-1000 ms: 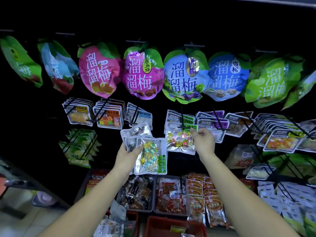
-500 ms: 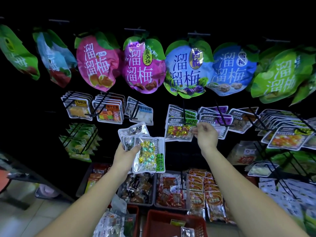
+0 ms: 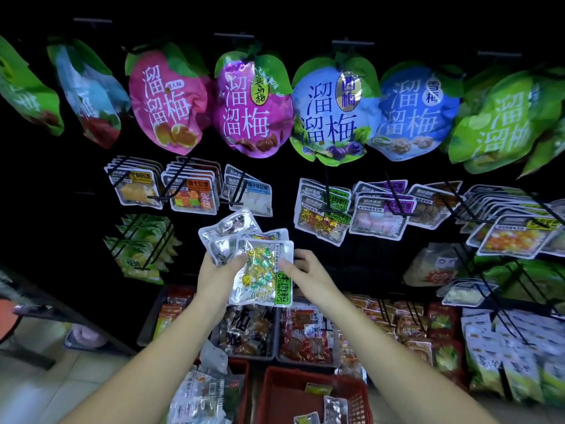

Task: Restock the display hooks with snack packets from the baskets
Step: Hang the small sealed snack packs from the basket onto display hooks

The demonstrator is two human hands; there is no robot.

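Snack packets (image 3: pixel 229 224) are fanned in the left hand (image 3: pixel 214 272), below the display hooks (image 3: pixel 327 191).
The front candy packet (image 3: pixel 260 270) is gripped by the left hand and pinched at its right edge by the right hand (image 3: pixel 308 272), thumb laid on its face. It is held above the red basket (image 3: pixel 267 390). Matching hung packets (image 3: pixel 321 218) are seen up right.

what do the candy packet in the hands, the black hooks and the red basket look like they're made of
The candy packet: thin plastic film, glossy, with a clear window showing the wrapped sweets and silvery, foil-like edges that catch the light. The hooks: probably metal wire, thin, straight, black-coated. The red basket: likely moulded plastic, even red colour, slotted side wall.
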